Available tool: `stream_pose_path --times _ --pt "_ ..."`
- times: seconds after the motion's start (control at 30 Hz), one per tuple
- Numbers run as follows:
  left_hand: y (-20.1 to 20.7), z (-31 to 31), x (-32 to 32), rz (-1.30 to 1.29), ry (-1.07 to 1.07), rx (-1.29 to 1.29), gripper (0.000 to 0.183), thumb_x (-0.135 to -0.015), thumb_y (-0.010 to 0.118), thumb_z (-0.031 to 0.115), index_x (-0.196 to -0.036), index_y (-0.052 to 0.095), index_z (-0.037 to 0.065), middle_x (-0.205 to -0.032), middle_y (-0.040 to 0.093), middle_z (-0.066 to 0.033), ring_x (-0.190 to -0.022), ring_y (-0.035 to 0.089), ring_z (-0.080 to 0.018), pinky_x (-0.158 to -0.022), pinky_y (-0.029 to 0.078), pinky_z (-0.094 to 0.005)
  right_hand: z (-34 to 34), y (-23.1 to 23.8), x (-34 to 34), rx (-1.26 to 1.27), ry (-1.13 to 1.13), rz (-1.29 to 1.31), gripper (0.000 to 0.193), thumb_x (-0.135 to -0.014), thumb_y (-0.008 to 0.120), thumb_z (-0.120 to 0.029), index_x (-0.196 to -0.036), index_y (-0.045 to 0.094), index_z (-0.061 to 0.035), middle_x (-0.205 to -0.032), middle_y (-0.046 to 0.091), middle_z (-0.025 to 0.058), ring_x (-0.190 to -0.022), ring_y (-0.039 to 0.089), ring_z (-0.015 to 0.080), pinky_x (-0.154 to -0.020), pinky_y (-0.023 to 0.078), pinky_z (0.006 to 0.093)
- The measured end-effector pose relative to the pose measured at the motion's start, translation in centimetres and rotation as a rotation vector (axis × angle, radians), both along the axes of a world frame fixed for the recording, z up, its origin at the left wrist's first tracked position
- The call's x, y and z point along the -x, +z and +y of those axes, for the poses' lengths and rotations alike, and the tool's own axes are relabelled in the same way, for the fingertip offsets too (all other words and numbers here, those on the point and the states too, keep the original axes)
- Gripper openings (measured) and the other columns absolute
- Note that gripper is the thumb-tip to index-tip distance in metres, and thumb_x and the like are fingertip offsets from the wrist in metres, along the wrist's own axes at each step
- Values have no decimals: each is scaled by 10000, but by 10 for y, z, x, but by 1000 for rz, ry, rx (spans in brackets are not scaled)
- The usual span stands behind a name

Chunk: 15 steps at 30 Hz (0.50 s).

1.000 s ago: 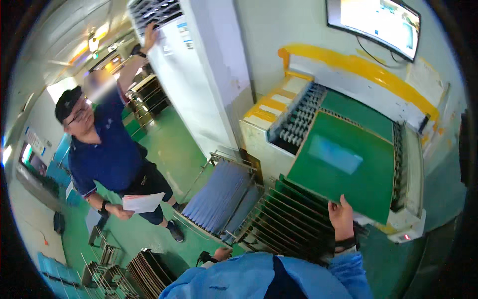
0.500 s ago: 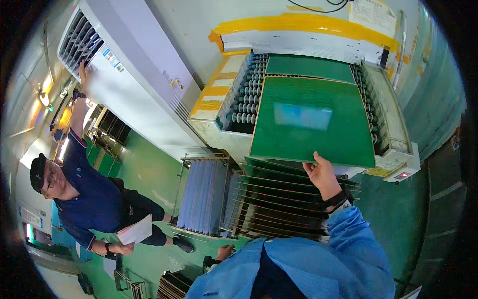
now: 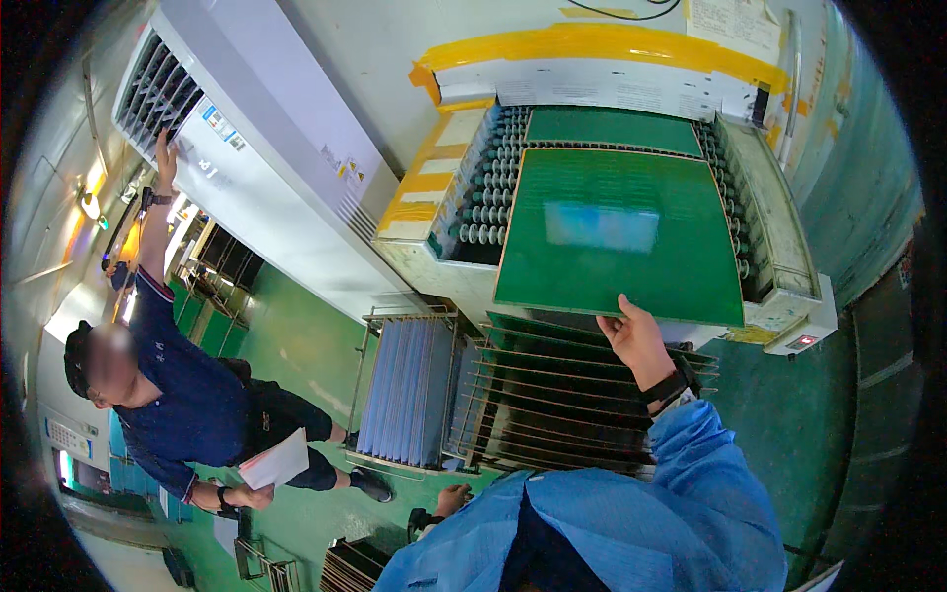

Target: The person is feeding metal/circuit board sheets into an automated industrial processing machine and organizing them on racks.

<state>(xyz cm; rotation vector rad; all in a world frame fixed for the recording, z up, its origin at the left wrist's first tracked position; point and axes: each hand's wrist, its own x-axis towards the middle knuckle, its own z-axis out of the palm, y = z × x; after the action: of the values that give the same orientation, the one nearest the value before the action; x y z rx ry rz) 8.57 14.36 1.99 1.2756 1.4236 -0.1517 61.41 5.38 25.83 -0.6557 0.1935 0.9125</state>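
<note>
In the head view, the framing has swung and settled over the last second, while the green panel (image 3: pixel 617 232) has kept much the same place on the roller conveyor (image 3: pixel 767 212), with the right hand (image 3: pixel 637 345) at its near edge throughout; this suggests the panel is being steadied just now rather than carried off. It lies between the conveyor's two side edges, and its near edge juts past the conveyor's near edge, above some racked dark boards (image 3: pixel 562 400). A second green sheet (image 3: pixel 612 128) lies just beyond its far edge, toward the conveyor's far edge. The right thumb is on top and the fingers beneath, closed to a pinch about midway along the panel's near edge. The left hand (image 3: pixel 454 499) is low and well apart from the panel, its fingers loosely curled; whether they hold anything I cannot tell. The panel's glossy face points up, its side edges running away from the person along the conveyor; its long axis probably runs across the conveyor, though the slanted, bent view leaves that unsure
</note>
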Motion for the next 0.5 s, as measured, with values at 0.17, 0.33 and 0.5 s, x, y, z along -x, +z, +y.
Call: stream_pose_path --times 0.17,0.33,0.5 --pt "0 -4 3 -51 26 -13 333 -880 633 307 -1027 674 11 -880 692 -100 -767 647 -164 -640 491 -294 4 2 4 2 -13 24 145 -908 619 -183 -954 551 -64 -933 597 82 -848 588 239 -788 544 389" --pt "12 -7 -2 -43 13 -23 342 -885 625 312 -1037 672 9 -882 693 -95 -770 647 -168 -660 500 -303 3 -4 0 24 -8 36 136 -907 619 -169 -957 545 -66 -966 586 80 -876 581 243 -813 537 405" --pt "19 -13 -3 36 -37 -70 379 -891 603 348 -1058 672 15 -876 702 -93 -765 645 -159 -678 502 -300 7 -2 2 -10 13 27 127 -907 616 -161 -961 543 -72 -987 572 78 -915 570 244 -840 527 413"
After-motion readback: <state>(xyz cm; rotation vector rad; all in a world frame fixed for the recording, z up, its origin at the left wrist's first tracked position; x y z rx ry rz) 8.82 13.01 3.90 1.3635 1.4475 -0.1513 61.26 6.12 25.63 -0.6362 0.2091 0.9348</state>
